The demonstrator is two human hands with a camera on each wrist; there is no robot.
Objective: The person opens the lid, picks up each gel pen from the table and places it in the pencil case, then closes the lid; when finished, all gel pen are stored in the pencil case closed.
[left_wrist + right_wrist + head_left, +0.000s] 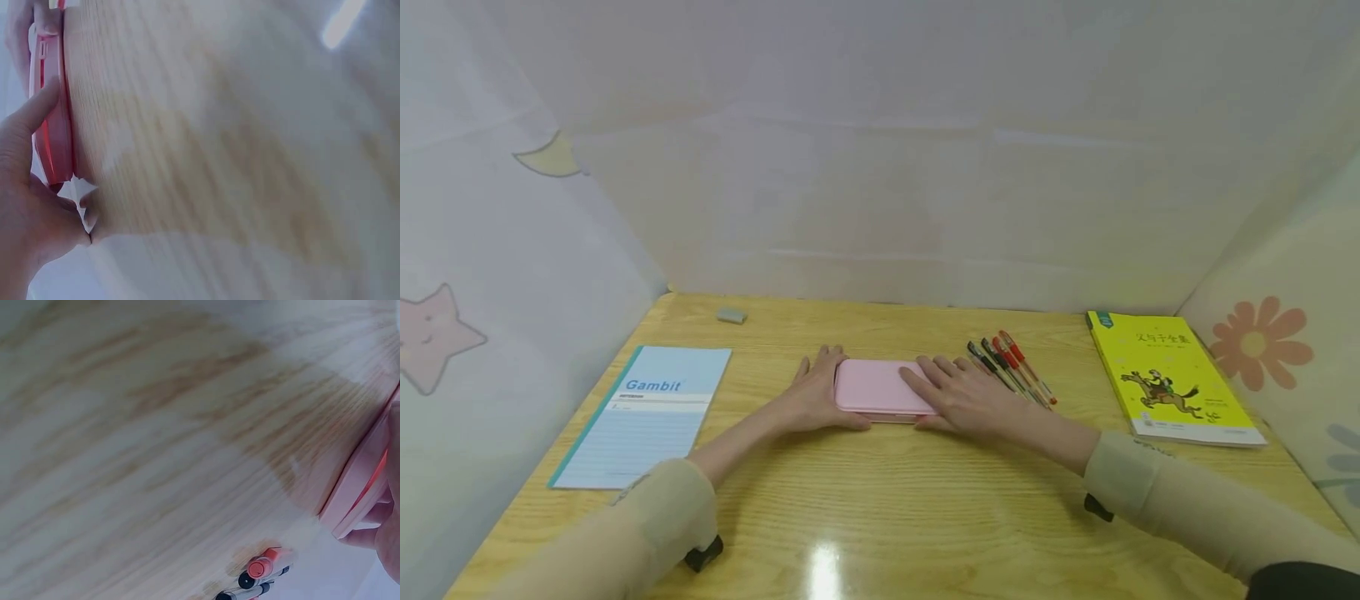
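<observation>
A pink pencil case point(876, 386) lies flat in the middle of the wooden table point(887, 508). My left hand point(816, 392) clasps its left end, fingers along the far side and thumb on the front edge. My right hand point(958, 393) covers its right end, fingers laid over the lid and thumb at the front edge. In the left wrist view the thumb presses the case's point(53, 125) side, where a thin reddish seam shows. The right wrist view shows the case's point(362, 481) corner with a narrow gap along its edge and my fingers point(390, 534) under it.
Several red and black pens point(1011, 371) lie just right of my right hand, also seen as pens point(259, 575) in the right wrist view. A yellow book point(1168, 379) sits far right, a blue notebook point(647, 412) at left, a small grey eraser point(731, 316) at the back left. Curtained walls enclose the table.
</observation>
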